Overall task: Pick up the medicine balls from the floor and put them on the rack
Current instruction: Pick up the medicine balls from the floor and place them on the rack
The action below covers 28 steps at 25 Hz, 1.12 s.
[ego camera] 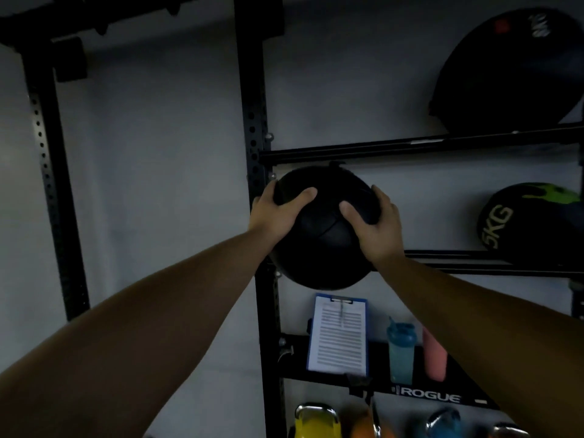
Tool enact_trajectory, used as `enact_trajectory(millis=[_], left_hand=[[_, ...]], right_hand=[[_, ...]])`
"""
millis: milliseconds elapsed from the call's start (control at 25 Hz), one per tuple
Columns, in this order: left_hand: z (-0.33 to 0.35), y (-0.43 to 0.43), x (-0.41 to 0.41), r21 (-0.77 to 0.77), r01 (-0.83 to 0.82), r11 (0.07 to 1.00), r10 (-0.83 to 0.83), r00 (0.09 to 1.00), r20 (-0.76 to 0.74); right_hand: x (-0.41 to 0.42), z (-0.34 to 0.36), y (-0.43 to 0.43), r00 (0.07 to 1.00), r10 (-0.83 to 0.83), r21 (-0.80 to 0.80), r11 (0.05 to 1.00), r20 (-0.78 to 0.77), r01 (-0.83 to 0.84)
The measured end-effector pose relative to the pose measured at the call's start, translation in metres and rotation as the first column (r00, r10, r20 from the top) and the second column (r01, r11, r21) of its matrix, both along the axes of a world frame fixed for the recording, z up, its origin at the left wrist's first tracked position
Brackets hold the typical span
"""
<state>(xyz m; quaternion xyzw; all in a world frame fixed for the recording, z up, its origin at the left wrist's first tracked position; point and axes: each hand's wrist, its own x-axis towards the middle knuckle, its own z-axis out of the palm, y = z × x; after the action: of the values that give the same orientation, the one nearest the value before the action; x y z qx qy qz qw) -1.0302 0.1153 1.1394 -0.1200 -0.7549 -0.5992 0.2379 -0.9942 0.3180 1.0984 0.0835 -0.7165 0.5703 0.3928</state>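
I hold a plain black medicine ball with both hands at the left end of the rack's middle shelf rails. My left hand grips its upper left side and my right hand grips its upper right side. The ball sits between the black upright and the wall; whether it rests on the rails I cannot tell. A black ball marked 5KG with green patches lies on the same shelf at the right. A large dark ball rests on the upper rails.
Below the ball a shelf carries a blue clipboard with a printed sheet, a teal shaker bottle and a pink bottle. Coloured kettlebells line the bottom edge. A second black upright stands at the left against the grey wall.
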Motion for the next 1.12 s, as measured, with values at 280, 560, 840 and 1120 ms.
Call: enact_trajectory(millis=[280,560,840,1120], left_hand=[[0.000,0.002,-0.154,0.009,0.013,1.000,-0.014,0.999,0.039],[-0.040,-0.006,-0.296,-0.353,0.065,0.934,-0.106,0.990,-0.099],[-0.061,0.008,-0.406,-0.583,0.007,0.812,-0.240,0.915,-0.324],[-0.057,0.010,-0.410,-0.562,0.047,0.826,-0.239,0.931,-0.275]], right_hand=[[-0.150,0.010,0.004,0.999,-0.027,0.066,0.998,0.042,0.024],[-0.301,-0.019,-0.013,0.985,-0.102,0.056,0.994,0.141,0.095],[-0.402,-0.024,0.012,0.969,-0.196,-0.018,0.979,0.150,0.201],[-0.396,-0.021,0.014,0.957,-0.226,0.063,0.974,0.184,0.218]])
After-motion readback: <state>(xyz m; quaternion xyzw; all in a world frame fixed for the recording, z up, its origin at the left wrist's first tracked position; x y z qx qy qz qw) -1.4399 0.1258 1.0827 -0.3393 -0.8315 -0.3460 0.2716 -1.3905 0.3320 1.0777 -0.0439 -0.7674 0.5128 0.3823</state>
